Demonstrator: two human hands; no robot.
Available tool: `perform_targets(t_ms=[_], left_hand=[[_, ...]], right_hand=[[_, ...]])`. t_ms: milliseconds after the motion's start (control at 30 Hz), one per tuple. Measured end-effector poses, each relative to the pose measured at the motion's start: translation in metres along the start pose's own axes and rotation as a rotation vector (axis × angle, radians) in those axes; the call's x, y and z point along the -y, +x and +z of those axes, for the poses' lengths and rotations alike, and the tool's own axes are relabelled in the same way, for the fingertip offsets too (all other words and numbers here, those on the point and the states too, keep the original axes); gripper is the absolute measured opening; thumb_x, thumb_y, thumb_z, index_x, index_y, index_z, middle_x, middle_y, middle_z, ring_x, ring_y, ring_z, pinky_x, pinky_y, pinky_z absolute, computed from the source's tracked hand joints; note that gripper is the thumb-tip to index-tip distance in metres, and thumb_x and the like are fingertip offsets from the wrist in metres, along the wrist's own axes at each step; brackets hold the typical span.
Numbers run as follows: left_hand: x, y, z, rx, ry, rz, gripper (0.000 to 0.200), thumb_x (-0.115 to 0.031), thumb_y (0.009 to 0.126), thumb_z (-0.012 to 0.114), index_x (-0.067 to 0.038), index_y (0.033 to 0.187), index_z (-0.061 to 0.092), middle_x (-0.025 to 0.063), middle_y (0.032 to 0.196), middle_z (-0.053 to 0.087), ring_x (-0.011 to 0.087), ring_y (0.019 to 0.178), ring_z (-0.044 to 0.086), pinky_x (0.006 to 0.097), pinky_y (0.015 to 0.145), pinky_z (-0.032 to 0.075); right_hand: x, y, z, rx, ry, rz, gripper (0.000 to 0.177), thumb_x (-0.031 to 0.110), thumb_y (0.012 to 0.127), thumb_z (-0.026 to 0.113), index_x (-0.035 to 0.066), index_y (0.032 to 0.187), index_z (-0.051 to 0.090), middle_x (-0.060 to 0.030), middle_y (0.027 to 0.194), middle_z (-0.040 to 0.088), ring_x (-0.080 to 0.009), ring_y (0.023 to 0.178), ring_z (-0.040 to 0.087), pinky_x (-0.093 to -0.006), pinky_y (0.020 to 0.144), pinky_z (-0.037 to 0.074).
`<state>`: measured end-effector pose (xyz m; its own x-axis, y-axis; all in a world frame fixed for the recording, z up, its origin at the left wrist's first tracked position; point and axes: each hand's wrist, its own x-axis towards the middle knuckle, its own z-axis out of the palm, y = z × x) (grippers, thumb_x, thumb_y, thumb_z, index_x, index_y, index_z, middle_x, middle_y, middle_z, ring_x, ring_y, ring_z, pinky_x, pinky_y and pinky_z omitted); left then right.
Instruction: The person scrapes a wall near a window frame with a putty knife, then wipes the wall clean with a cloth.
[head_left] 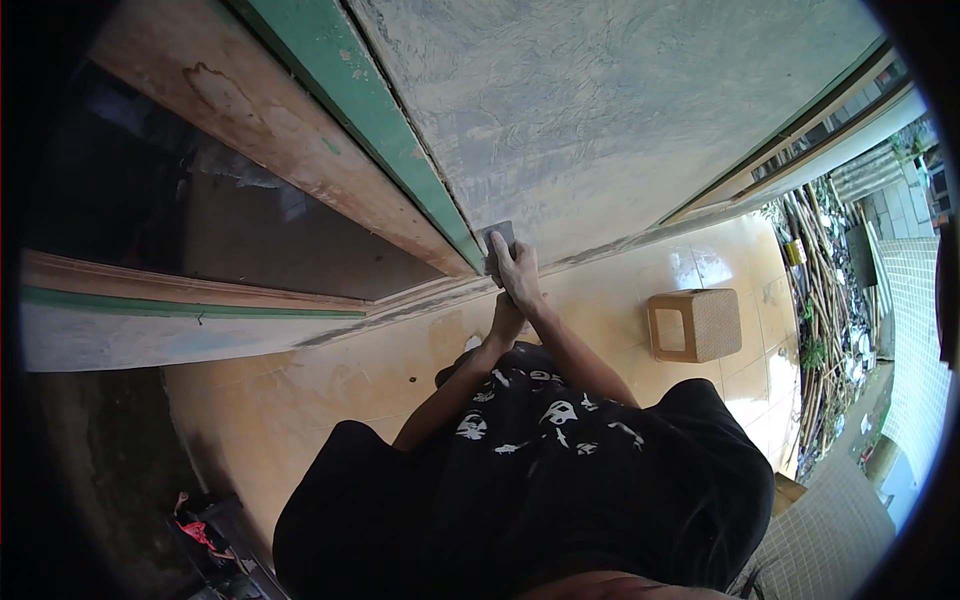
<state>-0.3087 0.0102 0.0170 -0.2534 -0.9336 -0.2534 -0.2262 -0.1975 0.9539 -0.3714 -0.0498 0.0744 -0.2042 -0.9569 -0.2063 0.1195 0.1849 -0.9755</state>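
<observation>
My right hand (518, 270) is closed on a dark grey flat piece of sandpaper (498, 236) and presses it against the grey, patchy wall (560, 120). The sandpaper lies at the low corner where the wall meets the green door frame (400, 140). Just below, my left hand (508, 316) is close against the right hand and wrist. Its fingers are mostly hidden, so its grip does not show.
A brown woven-pattern stool (715, 325) stands on the tan tiled floor (590, 300) to the right. At left is a wooden frame (300, 165) around dark glass. Bamboo poles (825, 300) are piled beyond the floor's right edge.
</observation>
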Motion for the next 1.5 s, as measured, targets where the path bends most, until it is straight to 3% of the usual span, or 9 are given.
perform_targets(t_ms=[167, 267, 500, 700, 1000, 1100, 1233, 1367, 1500], left_hand=[[0.004, -0.004, -0.009, 0.009, 0.122, -0.001, 0.027, -0.026, 0.086, 0.066, 0.000, 0.092, 0.062, 0.0179, 0.070, 0.064, 0.0259, 0.061, 0.064, 0.0388, 0.055, 0.047], [0.007, -0.003, -0.005, -0.108, 0.214, 0.311, 0.027, -0.025, 0.086, 0.065, 0.001, 0.091, 0.062, 0.0184, 0.069, 0.063, 0.0270, 0.063, 0.064, 0.0409, 0.056, 0.047], [0.013, -0.007, -0.013, -0.120, 0.204, 0.293, 0.026, -0.024, 0.086, 0.065, 0.001, 0.091, 0.062, 0.0183, 0.069, 0.064, 0.0265, 0.064, 0.065, 0.0408, 0.057, 0.047], [0.010, -0.005, -0.014, -0.116, 0.193, 0.291, 0.026, -0.024, 0.086, 0.065, 0.001, 0.091, 0.062, 0.0182, 0.069, 0.064, 0.0261, 0.064, 0.065, 0.0407, 0.057, 0.047], [0.006, 0.026, -0.009, -0.080, 0.172, 0.270, 0.026, -0.024, 0.086, 0.064, 0.002, 0.091, 0.062, 0.0180, 0.069, 0.064, 0.0254, 0.065, 0.065, 0.0406, 0.057, 0.047], [0.009, 0.021, -0.007, -0.082, 0.157, 0.242, 0.026, -0.023, 0.086, 0.064, 0.002, 0.091, 0.062, 0.0180, 0.069, 0.064, 0.0252, 0.066, 0.065, 0.0405, 0.057, 0.047], [0.016, 0.010, -0.015, -0.077, 0.160, 0.235, 0.026, -0.023, 0.086, 0.064, 0.002, 0.091, 0.062, 0.0179, 0.070, 0.064, 0.0249, 0.066, 0.066, 0.0405, 0.058, 0.047], [0.014, 0.018, -0.005, -0.054, 0.144, 0.207, 0.026, -0.023, 0.086, 0.064, 0.002, 0.091, 0.062, 0.0178, 0.070, 0.064, 0.0246, 0.067, 0.066, 0.0404, 0.058, 0.047], [0.020, 0.002, -0.009, -0.041, 0.138, 0.228, 0.025, -0.023, 0.087, 0.064, 0.002, 0.091, 0.062, 0.0177, 0.070, 0.065, 0.0243, 0.067, 0.066, 0.0404, 0.058, 0.047]], right_hand=[[-0.001, -0.004, 0.004, -0.016, 0.003, 0.011, 0.050, 0.039, 0.092, 0.058, -0.003, 0.067, 0.061, -0.0085, 0.053, 0.060, -0.0120, 0.043, 0.055, -0.0276, 0.042, 0.042], [0.005, -0.005, 0.008, -0.081, 0.008, 0.040, 0.050, 0.038, 0.092, 0.058, -0.002, 0.063, 0.061, -0.0079, 0.051, 0.059, -0.0129, 0.043, 0.055, -0.0277, 0.042, 0.042], [0.004, -0.005, 0.011, -0.127, -0.160, 0.000, 0.048, 0.036, 0.092, 0.059, -0.004, 0.065, 0.062, -0.0105, 0.053, 0.061, -0.0145, 0.045, 0.057, -0.0299, 0.046, 0.044], [0.013, -0.004, 0.010, -0.145, -0.102, -0.115, 0.047, 0.033, 0.093, 0.059, -0.001, 0.061, 0.056, -0.0039, 0.050, 0.053, -0.0085, 0.042, 0.048, -0.0259, 0.039, 0.035], [0.030, 0.000, 0.012, -0.126, -0.034, -0.058, 0.048, 0.037, 0.091, 0.060, -0.003, 0.065, 0.061, -0.0083, 0.054, 0.060, -0.0129, 0.047, 0.056, -0.0284, 0.047, 0.043], [0.027, -0.003, 0.013, -0.224, -0.221, -0.171, 0.046, 0.033, 0.094, 0.058, 0.000, 0.062, 0.057, -0.0050, 0.051, 0.055, -0.0088, 0.044, 0.049, -0.0252, 0.042, 0.038], [0.026, -0.007, 0.009, -0.103, -0.108, 0.005, 0.046, 0.034, 0.094, 0.057, -0.001, 0.063, 0.059, -0.0052, 0.051, 0.056, -0.0090, 0.045, 0.051, -0.0265, 0.044, 0.040], [0.010, -0.005, 0.012, -0.252, -0.253, -0.164, 0.047, 0.035, 0.092, 0.058, -0.002, 0.063, 0.062, -0.0099, 0.052, 0.061, -0.0150, 0.044, 0.056, -0.0297, 0.046, 0.044], [0.018, -0.003, 0.004, -0.126, -0.159, 0.079, 0.049, 0.036, 0.090, 0.059, -0.004, 0.063, 0.060, -0.0123, 0.054, 0.061, -0.0182, 0.045, 0.057, -0.0314, 0.048, 0.043]])
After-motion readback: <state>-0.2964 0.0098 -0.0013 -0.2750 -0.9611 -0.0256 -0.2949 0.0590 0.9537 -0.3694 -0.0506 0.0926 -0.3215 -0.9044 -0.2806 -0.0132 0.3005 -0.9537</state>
